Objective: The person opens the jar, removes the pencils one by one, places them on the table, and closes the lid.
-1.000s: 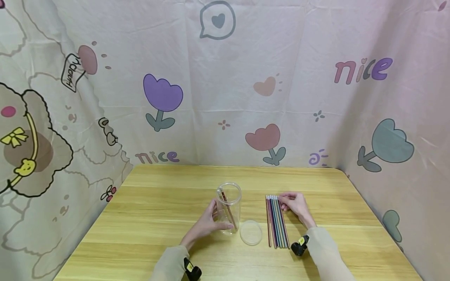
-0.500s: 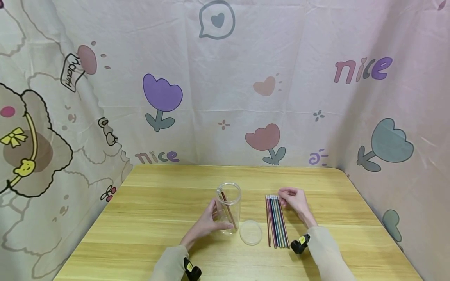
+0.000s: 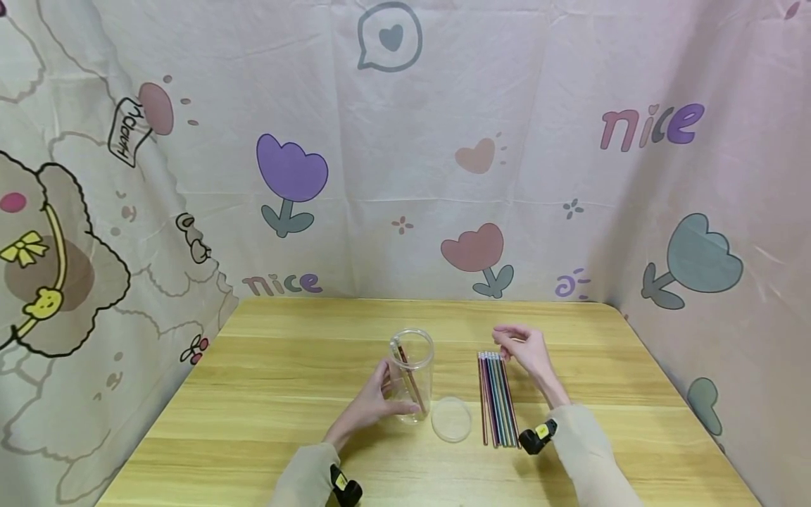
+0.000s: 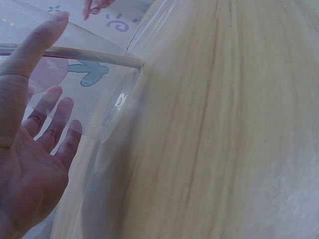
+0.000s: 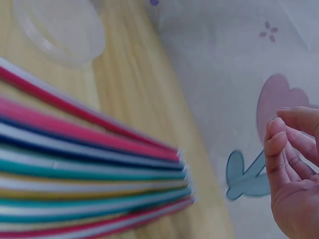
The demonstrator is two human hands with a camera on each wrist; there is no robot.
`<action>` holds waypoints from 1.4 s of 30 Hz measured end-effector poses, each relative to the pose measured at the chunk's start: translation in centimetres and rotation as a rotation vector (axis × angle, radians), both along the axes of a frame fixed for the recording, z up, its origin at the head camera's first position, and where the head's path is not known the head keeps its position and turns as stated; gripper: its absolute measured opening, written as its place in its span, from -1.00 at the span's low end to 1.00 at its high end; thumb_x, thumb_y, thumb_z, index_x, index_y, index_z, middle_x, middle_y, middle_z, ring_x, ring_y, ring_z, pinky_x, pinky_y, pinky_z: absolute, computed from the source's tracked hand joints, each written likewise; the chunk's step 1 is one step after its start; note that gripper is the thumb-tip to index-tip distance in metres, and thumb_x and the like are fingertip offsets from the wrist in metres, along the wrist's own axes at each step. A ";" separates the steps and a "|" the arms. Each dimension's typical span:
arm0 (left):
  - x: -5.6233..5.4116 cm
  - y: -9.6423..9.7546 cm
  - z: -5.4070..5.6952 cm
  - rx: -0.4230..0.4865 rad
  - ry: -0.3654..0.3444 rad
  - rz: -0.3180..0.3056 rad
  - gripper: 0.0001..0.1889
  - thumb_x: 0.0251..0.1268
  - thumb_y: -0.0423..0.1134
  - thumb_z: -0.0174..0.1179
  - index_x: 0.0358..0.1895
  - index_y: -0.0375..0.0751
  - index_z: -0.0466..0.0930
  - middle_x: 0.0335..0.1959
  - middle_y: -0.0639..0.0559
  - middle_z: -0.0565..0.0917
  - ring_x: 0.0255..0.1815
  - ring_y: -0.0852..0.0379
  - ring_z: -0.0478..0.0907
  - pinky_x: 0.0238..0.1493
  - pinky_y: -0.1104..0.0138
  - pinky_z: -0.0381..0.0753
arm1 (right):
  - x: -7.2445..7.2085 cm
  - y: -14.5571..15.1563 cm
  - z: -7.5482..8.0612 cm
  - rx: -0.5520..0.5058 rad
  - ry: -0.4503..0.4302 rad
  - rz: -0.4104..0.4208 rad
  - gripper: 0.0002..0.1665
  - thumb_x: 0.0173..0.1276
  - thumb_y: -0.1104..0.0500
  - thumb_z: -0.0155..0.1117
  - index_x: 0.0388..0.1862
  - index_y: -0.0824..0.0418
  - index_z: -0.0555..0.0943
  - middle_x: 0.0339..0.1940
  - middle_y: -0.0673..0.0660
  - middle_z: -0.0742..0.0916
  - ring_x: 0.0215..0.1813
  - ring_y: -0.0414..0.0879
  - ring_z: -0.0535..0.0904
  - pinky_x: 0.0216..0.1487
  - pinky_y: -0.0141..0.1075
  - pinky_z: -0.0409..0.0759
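Observation:
My left hand [image 3: 374, 405] grips a clear plastic jar [image 3: 426, 384] low on its side, thumb in front and fingers behind. The open-topped jar stands on the table, and at least one pencil [image 4: 99, 56] leans inside it. Over the far end of a row of striped pencils [image 3: 497, 401] hovers my right hand [image 3: 527, 348]. In the right wrist view its fingers [image 5: 275, 144] are loosely bent, thumb near the fingertips, with nothing between them. Several pencils lie side by side there, their silvery ends [image 5: 187, 174] towards the back of the table.
A round clear lid [image 3: 452, 420] lies flat between the jar and the pencils. The wooden table [image 3: 304, 352] ends at a patterned cloth [image 3: 380, 232] behind it, which also hangs along both sides.
My right hand has come up off the pencils' far ends and moved away from me, slightly left. The left hand, jar, lid and pencils stay as they were.

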State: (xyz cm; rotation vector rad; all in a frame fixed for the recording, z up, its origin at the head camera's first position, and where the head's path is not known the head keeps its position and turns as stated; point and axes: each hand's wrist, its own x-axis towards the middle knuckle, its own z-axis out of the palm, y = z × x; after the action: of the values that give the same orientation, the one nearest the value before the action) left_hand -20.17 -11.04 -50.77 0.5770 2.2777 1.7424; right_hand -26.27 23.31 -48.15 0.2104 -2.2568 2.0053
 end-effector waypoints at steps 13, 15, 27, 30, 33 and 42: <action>-0.1 0.0 -0.1 0.008 0.006 -0.005 -0.16 0.05 -0.21 0.53 0.36 -0.06 0.19 0.50 -0.27 0.30 0.54 -0.44 0.19 0.53 -0.31 0.17 | 2.1 -4.3 4.8 -0.039 0.138 0.104 -0.68 0.31 0.17 0.42 -0.05 0.36 0.71 -0.43 -0.14 0.79 -0.59 -0.29 0.58 -0.59 -0.51 0.56; -0.1 0.0 -0.1 0.004 0.003 -0.005 -0.17 0.05 -0.21 0.54 0.35 -0.07 0.20 0.49 -0.28 0.30 0.54 -0.45 0.19 0.53 -0.31 0.18 | 2.5 -5.1 5.5 -0.034 0.146 0.130 -0.66 0.33 0.19 0.41 -0.02 0.41 0.69 -0.44 -0.13 0.78 -0.60 -0.29 0.56 -0.61 -0.49 0.55; -0.1 0.0 -0.1 0.022 -0.003 -0.004 -0.03 0.04 -0.20 0.55 0.48 -0.03 0.10 0.54 -0.29 0.28 0.53 -0.43 0.21 0.53 -0.30 0.19 | 4.1 -8.7 8.2 0.085 0.171 0.229 -0.79 0.36 0.32 0.34 -0.06 0.37 0.69 -0.54 -0.18 0.69 -0.60 -0.30 0.45 -0.62 -0.48 0.37; 0.0 0.1 0.0 0.035 -0.009 -0.004 -0.02 0.04 -0.21 0.54 0.49 -0.05 0.08 0.53 -0.29 0.29 0.53 -0.42 0.21 0.54 -0.29 0.18 | 4.3 -9.4 8.6 0.141 0.210 0.232 -0.81 0.33 0.30 0.37 -0.09 0.31 0.73 -0.51 -0.10 0.71 -0.57 -0.30 0.46 -0.58 -0.52 0.37; 0.0 0.1 0.0 0.040 -0.014 -0.004 -0.01 0.04 -0.22 0.54 0.50 -0.06 0.08 0.53 -0.28 0.30 0.54 -0.41 0.21 0.54 -0.30 0.18 | 4.5 -10.0 8.9 0.174 0.237 0.242 -0.81 0.31 0.27 0.40 -0.11 0.27 0.75 -0.46 0.12 0.75 -0.53 -0.32 0.50 -0.53 -0.53 0.40; 0.0 0.1 0.0 0.048 -0.028 -0.009 -0.03 0.03 -0.20 0.55 0.47 -0.01 0.11 0.54 -0.25 0.29 0.54 -0.41 0.21 0.54 -0.31 0.16 | 5.0 -11.6 9.9 0.210 0.327 0.296 -0.85 0.31 0.32 0.39 -0.14 0.29 0.75 -0.63 0.04 0.49 -0.57 -0.35 0.25 -0.56 -0.55 0.17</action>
State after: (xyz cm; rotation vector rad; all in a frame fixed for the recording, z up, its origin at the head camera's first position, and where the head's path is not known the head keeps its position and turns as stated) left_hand -20.15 -10.95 -50.79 0.5667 2.2166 1.7944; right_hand -21.23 11.72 -38.25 0.8699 -2.3191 1.6875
